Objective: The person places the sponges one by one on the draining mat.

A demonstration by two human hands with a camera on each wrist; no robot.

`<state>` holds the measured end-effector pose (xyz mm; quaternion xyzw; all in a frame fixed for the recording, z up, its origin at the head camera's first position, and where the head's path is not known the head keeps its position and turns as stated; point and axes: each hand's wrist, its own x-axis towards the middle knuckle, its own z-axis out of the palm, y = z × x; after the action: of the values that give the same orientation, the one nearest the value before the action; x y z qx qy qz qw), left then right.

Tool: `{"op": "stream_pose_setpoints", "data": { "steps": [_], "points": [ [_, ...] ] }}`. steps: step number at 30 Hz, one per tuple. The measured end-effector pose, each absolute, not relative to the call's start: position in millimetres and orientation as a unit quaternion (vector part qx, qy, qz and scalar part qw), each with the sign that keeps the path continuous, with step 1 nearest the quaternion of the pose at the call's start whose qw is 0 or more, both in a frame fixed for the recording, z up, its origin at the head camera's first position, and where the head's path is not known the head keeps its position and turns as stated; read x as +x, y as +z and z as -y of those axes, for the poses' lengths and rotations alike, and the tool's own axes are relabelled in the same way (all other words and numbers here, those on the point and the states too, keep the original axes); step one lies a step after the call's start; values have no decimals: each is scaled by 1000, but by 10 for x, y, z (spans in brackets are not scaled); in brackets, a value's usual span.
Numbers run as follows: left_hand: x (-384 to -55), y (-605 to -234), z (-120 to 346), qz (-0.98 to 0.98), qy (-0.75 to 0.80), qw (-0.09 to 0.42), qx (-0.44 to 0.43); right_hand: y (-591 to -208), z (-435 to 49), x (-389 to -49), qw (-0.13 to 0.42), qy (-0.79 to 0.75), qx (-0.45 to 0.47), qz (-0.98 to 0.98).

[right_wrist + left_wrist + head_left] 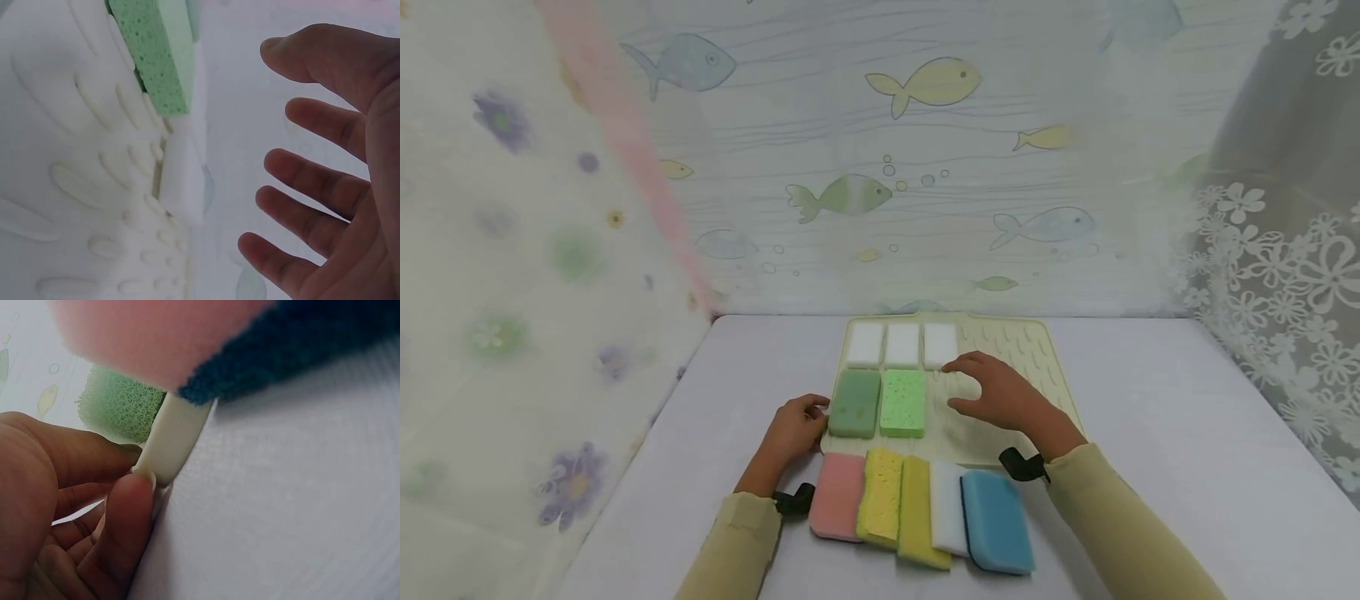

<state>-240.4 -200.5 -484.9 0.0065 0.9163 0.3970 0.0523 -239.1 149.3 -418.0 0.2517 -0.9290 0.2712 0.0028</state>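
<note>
My left hand (797,427) pinches the left edge of a cream draining mat (1000,350) with raised oval ridges. In the left wrist view the thumb and forefinger meet at the mat's edge (175,440). A dark green sponge (855,404) lies on the mat beside that hand. To its right lies a light green speckled sponge (903,403). My right hand (1000,392) hovers over the mat's middle, fingers spread and holding nothing. Its fingertips overlap the corner of the rightmost of three white sponges (940,345) in the mat's back row.
In front of the mat lie a pink sponge (837,497), two yellow ones, a white one (948,508) and a blue sponge (998,522), side by side. The white tabletop (1157,450) ends at a fish-print curtain (925,192) behind.
</note>
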Motion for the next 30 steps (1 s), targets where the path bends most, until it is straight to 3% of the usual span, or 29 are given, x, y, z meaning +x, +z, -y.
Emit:
{"op": "stream_pose_setpoints", "data": {
  "steps": [30],
  "points": [
    [-2392, -4832, 1996, -918, 394, 53, 2, -4223, -1802, -1386, 1, 270, 280, 921]
  ]
}}
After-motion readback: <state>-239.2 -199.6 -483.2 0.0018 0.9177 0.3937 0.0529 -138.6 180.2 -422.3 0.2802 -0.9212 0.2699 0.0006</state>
